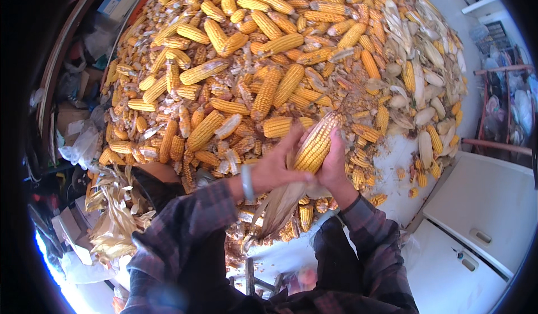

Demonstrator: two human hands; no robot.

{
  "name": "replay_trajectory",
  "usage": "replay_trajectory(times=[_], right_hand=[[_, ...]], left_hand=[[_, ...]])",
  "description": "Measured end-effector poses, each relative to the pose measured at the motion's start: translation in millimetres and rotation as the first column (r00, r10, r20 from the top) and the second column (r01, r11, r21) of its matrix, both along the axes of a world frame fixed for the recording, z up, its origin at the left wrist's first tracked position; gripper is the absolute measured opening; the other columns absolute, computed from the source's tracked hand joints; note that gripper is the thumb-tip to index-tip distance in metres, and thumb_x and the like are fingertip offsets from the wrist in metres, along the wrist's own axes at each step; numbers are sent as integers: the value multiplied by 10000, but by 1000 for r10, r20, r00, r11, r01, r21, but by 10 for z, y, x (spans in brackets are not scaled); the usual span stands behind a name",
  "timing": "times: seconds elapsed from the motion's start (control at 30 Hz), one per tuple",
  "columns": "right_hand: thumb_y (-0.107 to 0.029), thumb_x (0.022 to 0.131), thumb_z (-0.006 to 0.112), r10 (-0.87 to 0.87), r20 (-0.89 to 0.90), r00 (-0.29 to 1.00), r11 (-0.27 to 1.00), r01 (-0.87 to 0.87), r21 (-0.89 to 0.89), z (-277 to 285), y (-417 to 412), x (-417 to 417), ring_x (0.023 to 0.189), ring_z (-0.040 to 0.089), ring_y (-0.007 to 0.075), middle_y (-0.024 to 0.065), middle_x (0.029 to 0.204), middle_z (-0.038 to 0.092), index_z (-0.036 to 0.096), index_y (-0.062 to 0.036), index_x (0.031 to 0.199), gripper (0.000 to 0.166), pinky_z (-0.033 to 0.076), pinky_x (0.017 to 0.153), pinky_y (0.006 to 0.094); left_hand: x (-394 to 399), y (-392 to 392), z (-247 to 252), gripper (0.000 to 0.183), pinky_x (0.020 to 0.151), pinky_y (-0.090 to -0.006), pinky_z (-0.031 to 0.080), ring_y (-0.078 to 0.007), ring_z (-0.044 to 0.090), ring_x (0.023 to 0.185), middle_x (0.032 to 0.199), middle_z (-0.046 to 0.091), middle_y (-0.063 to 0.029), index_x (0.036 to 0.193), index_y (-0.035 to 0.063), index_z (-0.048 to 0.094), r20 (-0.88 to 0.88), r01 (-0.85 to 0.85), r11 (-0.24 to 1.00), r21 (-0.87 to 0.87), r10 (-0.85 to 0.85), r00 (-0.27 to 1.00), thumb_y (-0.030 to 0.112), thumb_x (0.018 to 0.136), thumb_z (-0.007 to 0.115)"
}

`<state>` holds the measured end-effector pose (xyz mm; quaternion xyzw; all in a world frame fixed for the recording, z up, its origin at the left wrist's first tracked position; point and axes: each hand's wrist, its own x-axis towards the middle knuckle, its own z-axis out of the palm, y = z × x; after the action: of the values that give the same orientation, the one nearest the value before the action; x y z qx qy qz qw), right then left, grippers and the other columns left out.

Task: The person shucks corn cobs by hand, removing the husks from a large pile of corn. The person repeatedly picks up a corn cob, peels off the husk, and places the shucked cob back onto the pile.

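An ear of yellow corn is held tilted between both my hands, its tip pointing away from me. My left hand wraps its lower left side, with the thumb across the base. Along the right side, my right hand grips the same ear, its thumb near the upper end. Dry husk leaves hang from the base of the ear down toward my knees. A large heap of husked corn ears spreads out beyond my hands.
Ears still in pale husks lie at the heap's right side. Pulled-off husks are piled at my left. A white cabinet stands at the lower right, a red metal rack behind it. Shelves with boxes and plastic bags line the left.
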<state>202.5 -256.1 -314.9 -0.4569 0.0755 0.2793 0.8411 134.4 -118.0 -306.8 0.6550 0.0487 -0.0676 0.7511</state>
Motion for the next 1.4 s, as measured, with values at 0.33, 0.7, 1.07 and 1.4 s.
replay_trajectory(times=[0.33,0.7,1.07,1.4], right_hand=[[-213,951,462,-71,192,979,989,94,-111,183,280,-158,722,588,165,99,873,585,359,-20,1179,315,518,641,309],[-238,892,577,445,93,891,850,-387,-357,22,61,-225,712,597,123,62,847,596,520,-39,1014,241,488,603,248],[-312,886,605,690,-47,722,683,-671,-289,14,-228,-228,818,600,146,72,945,620,511,0,1169,432,501,723,280],[-314,897,589,476,-288,831,855,-514,-70,-254,-289,-450,757,617,159,72,898,618,532,-25,1092,353,516,650,300]], left_hand=[[-336,-264,-264,367,859,-286,453,-136,587,946,1001,644,-68,1104,-6,579,-280,-65,980,-190,9,960,71,754,654],[-537,-41,-347,244,675,-418,520,-275,659,725,791,653,-163,946,76,619,-270,587,564,580,-546,793,297,849,585],[120,519,58,513,965,-333,420,-235,529,1130,1219,545,-165,1315,-21,407,-214,-4,743,-669,-187,959,138,860,579],[9,238,-146,151,658,-303,549,-182,632,765,877,637,-110,1017,26,565,-467,-405,716,-569,125,876,113,893,569]])
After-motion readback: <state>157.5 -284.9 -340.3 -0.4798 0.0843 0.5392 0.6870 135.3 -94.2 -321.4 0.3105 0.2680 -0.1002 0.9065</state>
